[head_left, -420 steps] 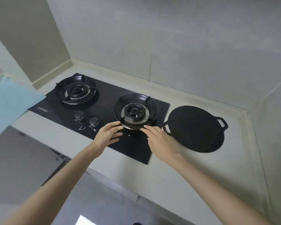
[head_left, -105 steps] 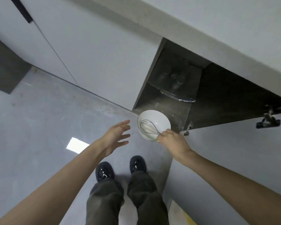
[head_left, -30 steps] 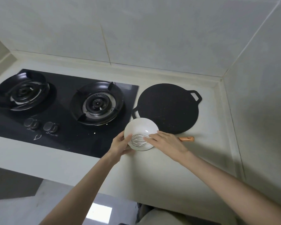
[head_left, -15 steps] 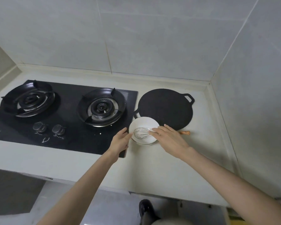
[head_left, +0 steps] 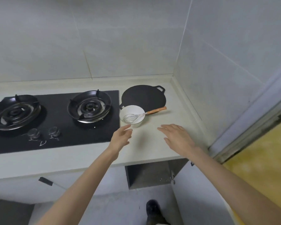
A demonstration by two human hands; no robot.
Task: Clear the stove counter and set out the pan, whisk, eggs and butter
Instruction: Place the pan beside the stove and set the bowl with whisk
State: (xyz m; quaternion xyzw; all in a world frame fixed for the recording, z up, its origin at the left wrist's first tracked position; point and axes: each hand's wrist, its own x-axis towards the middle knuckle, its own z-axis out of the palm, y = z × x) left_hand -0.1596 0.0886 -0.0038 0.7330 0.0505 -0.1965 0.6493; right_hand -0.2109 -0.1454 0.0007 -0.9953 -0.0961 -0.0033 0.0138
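Left hand (head_left: 121, 138) and right hand (head_left: 177, 137) now off the white bowl (head_left: 132, 110), loose-fingered and empty; whisk (head_left: 143, 113) inside it.

A pale, smooth desk (head_left: 146, 143) runs back into a tiled corner. Just past the fingertips of the left hand (head_left: 121, 138) a small round white bowl (head_left: 133, 110) stands on it. Directly beyond the bowl, farther from both hands, lies a flat round black pan (head_left: 144, 96) with two loop handles; whether pan and bowl touch cannot be told. Left of the left hand, a black glass two-burner gas hob (head_left: 55, 103) sits in the desk. The right hand (head_left: 177, 138) is over the desk's right end.
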